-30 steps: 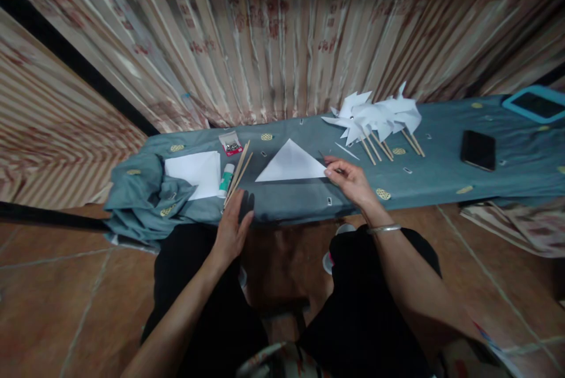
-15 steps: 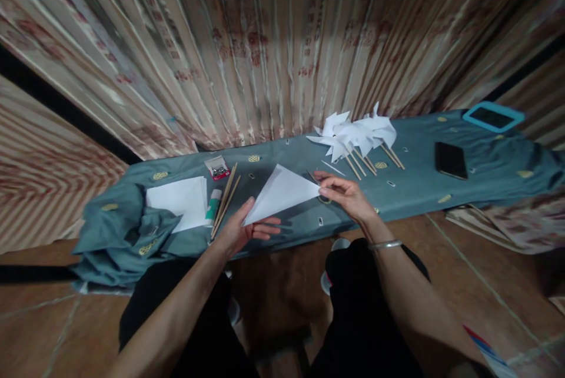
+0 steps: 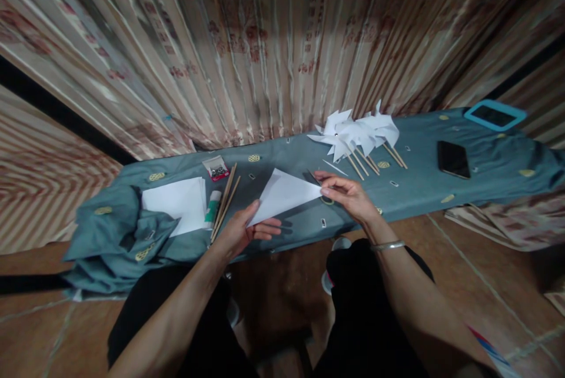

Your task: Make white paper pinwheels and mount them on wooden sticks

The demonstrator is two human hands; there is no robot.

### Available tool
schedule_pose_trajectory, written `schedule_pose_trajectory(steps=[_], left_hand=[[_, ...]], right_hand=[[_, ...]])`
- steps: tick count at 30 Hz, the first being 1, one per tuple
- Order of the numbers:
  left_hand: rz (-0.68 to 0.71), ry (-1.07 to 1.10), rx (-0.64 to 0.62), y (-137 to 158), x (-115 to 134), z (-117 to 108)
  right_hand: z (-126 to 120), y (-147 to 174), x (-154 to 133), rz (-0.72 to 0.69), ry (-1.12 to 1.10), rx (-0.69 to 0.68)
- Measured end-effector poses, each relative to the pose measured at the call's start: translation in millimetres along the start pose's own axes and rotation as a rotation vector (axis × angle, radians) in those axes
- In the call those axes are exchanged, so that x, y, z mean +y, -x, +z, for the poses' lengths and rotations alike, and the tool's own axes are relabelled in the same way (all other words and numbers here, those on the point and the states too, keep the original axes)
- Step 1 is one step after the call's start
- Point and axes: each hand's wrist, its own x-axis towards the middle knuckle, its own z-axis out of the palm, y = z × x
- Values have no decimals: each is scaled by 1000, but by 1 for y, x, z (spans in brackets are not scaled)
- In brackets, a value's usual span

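Currently we hold a folded white paper triangle (image 3: 282, 196) between our two hands, just over the table (image 3: 415, 183) with its blue-green cloth. Our left hand (image 3: 245, 232) grips the lower left corner, thumb above and the other fingers slightly spread beneath; our right hand (image 3: 349, 194) pinches the right-hand tip between thumb and fingers. Under that right hand we see what look like scissors (image 3: 327, 201), mostly hidden. To our left lie a stack of white paper (image 3: 174, 198), a green-and-white glue stick (image 3: 212, 207), loose wooden sticks (image 3: 225, 200) and a small open box (image 3: 217, 169) of metal bits. Beyond our right hand we have white paper pinwheels (image 3: 353, 135) overlapping on their sticks, then a black phone (image 3: 454, 159) and a blue-framed tablet (image 3: 497, 115) near the far end.
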Motion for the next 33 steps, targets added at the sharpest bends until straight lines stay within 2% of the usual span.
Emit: schedule_pose_trajectory(steps=[4, 10, 23, 33], left_hand=[[-14, -32, 5, -1, -1, -1], [40, -113, 58, -4, -6, -4], [120, -128, 62, -3, -4, -3], [140, -142, 142, -2, -3, 1]], right_hand=[[-1, 0, 1, 9, -32, -3], [-1, 1, 1, 14, -47, -7], [-2, 2, 2, 26, -47, -6], [0, 2, -1, 23, -44, -15]])
